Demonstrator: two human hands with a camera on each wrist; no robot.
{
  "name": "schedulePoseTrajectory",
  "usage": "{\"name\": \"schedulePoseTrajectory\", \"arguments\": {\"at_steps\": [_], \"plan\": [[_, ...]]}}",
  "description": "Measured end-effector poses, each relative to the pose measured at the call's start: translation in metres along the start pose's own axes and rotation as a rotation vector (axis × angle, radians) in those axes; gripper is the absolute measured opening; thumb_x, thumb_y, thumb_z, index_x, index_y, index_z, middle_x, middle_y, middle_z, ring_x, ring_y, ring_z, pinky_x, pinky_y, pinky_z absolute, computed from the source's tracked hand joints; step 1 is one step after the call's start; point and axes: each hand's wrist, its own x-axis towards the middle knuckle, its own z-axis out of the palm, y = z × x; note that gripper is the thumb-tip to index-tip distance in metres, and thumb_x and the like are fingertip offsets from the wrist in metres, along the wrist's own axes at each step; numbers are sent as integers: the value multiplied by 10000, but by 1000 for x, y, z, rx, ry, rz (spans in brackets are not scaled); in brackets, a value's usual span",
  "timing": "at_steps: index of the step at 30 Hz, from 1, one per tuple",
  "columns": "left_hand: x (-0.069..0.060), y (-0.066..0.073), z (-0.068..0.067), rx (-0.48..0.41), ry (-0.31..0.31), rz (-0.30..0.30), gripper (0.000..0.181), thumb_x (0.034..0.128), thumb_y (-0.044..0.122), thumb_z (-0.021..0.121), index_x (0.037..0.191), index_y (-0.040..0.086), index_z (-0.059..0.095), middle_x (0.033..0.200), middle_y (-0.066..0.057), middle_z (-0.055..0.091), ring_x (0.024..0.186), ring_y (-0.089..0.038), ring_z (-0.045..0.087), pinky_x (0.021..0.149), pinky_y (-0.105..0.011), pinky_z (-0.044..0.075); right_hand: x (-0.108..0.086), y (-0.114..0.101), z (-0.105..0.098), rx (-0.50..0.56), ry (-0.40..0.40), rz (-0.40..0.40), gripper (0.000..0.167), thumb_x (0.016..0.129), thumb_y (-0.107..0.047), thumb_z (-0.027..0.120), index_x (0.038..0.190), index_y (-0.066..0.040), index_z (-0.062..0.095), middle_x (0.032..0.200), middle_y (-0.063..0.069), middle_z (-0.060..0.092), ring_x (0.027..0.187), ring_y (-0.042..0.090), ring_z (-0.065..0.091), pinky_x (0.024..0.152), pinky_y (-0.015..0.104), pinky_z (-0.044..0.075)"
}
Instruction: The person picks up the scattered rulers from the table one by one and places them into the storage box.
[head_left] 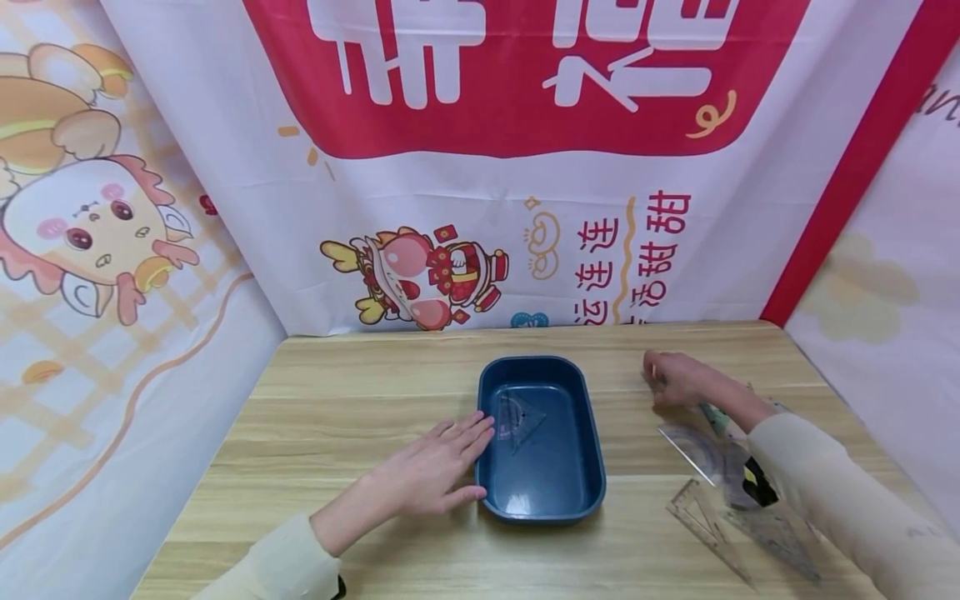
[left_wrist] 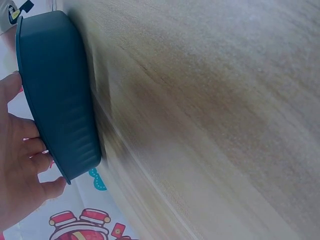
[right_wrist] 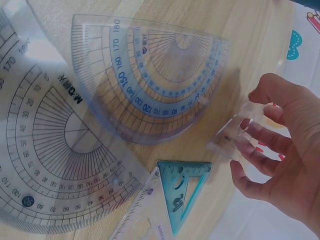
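A dark blue tray [head_left: 540, 510] stands on the table, a clear set square [head_left: 525, 417] and a small protractor [head_left: 506, 421] lying inside at its upper left. My left hand [head_left: 431, 471] rests on the tray's left rim, fingers nearly straight; the left wrist view shows the hand [left_wrist: 22, 172] against the tray's side [left_wrist: 60, 90]. Right of the tray, my right hand [head_left: 678, 379] is low over the table. In the right wrist view, that hand [right_wrist: 290, 155] holds a small clear plastic piece [right_wrist: 231, 132] at its fingertips; its full shape is hidden.
Near the right forearm lie a clear protractor [head_left: 693, 450], a long set square [head_left: 701, 521] and another set square [head_left: 776, 537]. The right wrist view shows a large protractor [right_wrist: 60, 150], a blue-scaled one [right_wrist: 150, 115] and a teal set square [right_wrist: 175, 200]. Printed cloth hangs behind the table.
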Motion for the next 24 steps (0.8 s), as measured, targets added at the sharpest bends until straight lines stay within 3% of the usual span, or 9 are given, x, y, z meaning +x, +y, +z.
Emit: {"name": "schedulePoseTrajectory", "arguments": {"at_steps": [4, 11, 18, 21, 24], "plan": [[0, 0, 0, -9, -7, -4, 786, 1003, 612, 407, 1576, 88, 285, 1669, -72, 226, 1559, -245, 167, 1206, -539, 290, -1, -1, -2, 55, -13, 62, 421, 799, -171, 766, 1146, -90, 542, 957, 87, 640, 813, 210, 578, 681, 332, 512], [0, 0, 0, -17, -1, 1, 786, 1000, 606, 421, 1574, 85, 289, 1664, -82, 239, 1555, -249, 183, 1194, -545, 313, -5, -3, -3, 161, 72, -52, 320, 912, -138, 604, 1175, 44, 599, 839, 71, 631, 714, 154, 552, 627, 293, 480], [0, 0, 0, -9, 2, 3, 786, 1001, 605, 422, 1573, 82, 292, 1662, -85, 244, 1554, -248, 191, 1183, -537, 336, -12, -11, -6, 293, 84, -77, 321, 977, -135, 535, 1201, 91, 580, 996, 138, 641, 873, 189, 570, 735, 308, 490], [0, 0, 0, -10, 6, 4, 786, 1000, 603, 425, 1571, 78, 296, 1662, -87, 245, 1551, -254, 199, 1178, -535, 347, -15, -14, -8, 375, 54, -88, 318, 1018, -146, 515, 1213, 103, 554, 1015, 165, 615, 901, 218, 563, 751, 325, 499], [0, 0, 0, -13, 13, 6, 786, 1000, 601, 429, 1569, 74, 298, 1661, -91, 245, 1549, -263, 205, 1171, -538, 356, -17, -17, -10, 501, -19, -63, 315, 1057, -167, 467, 1222, 95, 523, 908, 144, 577, 796, 207, 539, 685, 332, 495]]}}
